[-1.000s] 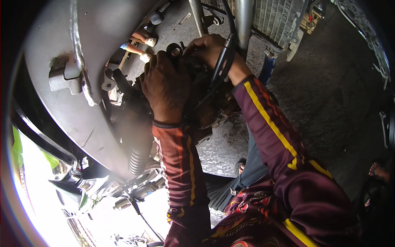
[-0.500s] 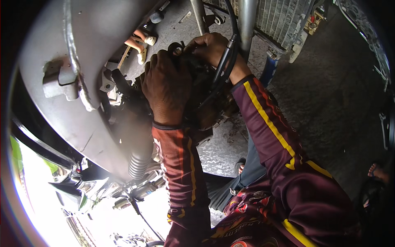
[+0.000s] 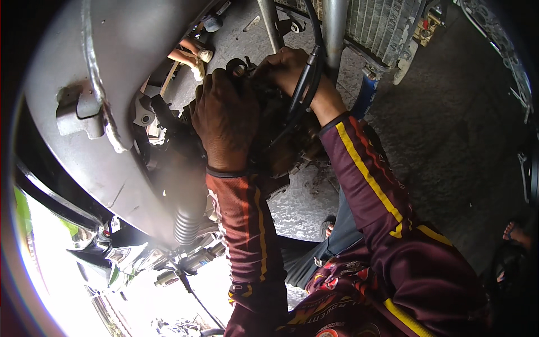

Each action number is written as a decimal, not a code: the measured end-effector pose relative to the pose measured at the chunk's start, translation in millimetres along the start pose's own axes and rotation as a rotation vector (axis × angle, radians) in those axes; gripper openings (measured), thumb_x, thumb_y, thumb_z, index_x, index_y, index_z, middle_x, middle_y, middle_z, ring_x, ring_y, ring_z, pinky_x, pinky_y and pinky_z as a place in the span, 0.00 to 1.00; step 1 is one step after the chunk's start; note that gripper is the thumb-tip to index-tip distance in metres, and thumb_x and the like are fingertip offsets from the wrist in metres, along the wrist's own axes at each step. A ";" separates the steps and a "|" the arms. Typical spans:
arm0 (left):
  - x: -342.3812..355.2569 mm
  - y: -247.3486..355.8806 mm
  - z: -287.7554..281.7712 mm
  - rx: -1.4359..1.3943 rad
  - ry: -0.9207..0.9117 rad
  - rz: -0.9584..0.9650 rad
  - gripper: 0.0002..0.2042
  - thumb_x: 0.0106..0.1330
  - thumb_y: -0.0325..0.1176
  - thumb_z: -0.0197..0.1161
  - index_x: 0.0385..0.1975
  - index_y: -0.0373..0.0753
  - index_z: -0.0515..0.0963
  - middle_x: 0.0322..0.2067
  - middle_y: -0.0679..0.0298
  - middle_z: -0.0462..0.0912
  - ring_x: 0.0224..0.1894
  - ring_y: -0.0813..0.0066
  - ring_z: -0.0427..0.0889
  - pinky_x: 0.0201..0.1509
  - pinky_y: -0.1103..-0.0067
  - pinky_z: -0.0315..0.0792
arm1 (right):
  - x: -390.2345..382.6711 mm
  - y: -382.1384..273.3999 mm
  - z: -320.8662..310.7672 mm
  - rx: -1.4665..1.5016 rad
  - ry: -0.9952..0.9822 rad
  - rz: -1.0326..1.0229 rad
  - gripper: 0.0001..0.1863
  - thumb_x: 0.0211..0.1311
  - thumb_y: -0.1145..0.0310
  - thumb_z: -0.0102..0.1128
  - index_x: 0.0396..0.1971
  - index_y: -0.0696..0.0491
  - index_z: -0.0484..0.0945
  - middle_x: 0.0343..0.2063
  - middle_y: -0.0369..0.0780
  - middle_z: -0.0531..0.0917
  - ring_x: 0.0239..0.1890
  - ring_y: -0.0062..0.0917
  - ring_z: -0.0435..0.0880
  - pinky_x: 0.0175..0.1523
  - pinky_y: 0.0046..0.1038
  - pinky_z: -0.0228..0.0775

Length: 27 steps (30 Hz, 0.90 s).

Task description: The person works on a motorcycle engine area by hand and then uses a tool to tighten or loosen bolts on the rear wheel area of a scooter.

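My left hand (image 3: 224, 118) is curled over a dark engine assembly (image 3: 281, 154), its fingertips at the top edge beside a round metal opening (image 3: 240, 70). My right hand (image 3: 295, 76) reaches onto the same assembly from the right, fingers bent at its upper part; what its fingertips hold is hidden. A black cable with a thicker sleeve (image 3: 307, 70) runs down across my right hand into the assembly. The grey curved frame member (image 3: 118, 185) with a welded bracket (image 3: 78, 112) stands to the left, above a ribbed hose (image 3: 186, 224).
Two metal tubes (image 3: 334, 31) and a radiator (image 3: 373, 31) are at the top, with a blue cylinder (image 3: 365, 95) below. Another person's legs and shoes (image 3: 196, 67) show at upper left; another foot (image 3: 514, 233) at far right. A bright concrete floor (image 3: 297, 196) lies below.
My right hand and forearm have shifted slightly down and right. My left hand stays over the assembly. The grey frame sits a little further left in the picture than a second ago.
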State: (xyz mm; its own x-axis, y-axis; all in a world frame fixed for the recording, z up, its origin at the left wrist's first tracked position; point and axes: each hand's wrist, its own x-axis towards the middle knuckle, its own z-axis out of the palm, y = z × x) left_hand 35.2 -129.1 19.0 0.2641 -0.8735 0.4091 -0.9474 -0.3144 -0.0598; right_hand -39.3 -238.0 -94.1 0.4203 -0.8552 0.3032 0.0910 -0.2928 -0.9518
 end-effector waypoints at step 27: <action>-2.3 2.8 2.0 0.013 0.115 0.059 0.12 0.59 0.40 0.58 0.35 0.38 0.76 0.35 0.57 0.79 0.42 0.55 0.78 0.46 0.62 0.70 | 7.2 -26.5 -10.0 -0.214 0.020 0.103 0.10 0.53 0.70 0.60 0.35 0.52 0.85 0.31 0.41 0.86 0.35 0.26 0.85 0.45 0.25 0.74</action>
State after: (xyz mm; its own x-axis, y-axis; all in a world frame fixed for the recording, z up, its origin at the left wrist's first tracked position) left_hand 32.3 -128.7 16.0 0.1847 -0.8426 0.5059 -0.9581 -0.2691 -0.0984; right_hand -47.7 -240.6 -66.2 0.3994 -0.8929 0.2080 -0.1460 -0.2860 -0.9471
